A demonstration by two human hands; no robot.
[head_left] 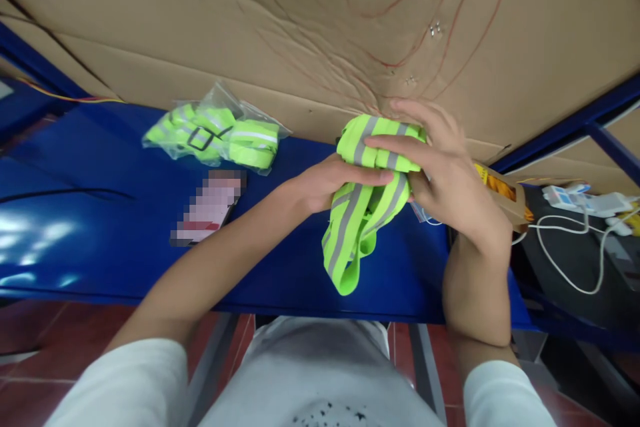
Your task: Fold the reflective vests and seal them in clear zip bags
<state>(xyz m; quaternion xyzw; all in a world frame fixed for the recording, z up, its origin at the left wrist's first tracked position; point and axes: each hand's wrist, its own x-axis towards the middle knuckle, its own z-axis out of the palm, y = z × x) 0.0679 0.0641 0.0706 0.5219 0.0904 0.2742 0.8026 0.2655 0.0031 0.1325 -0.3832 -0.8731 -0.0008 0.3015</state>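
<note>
A bundle of neon-yellow reflective strap [345, 233] with grey stripes is held up in front of me, above the blue table. My left hand [340, 180] grips it from the left, thumb pressed across the front and the other fingers hidden behind. From the right, my right hand [440, 160] is curled over the upper folds, with its index finger lying along them. Part of the strap hangs down in loops below both hands. Farther left lies a clear plastic bag [215, 130] with more of the same strap and a black buckle inside.
A phone [210, 207] lies on the blue table [90, 213] left of my forearm. Cardboard [300, 33] with red lines rises behind. To the right are a small box [505, 193] with orange contents, white cables [545, 253] and a white power strip [585, 200].
</note>
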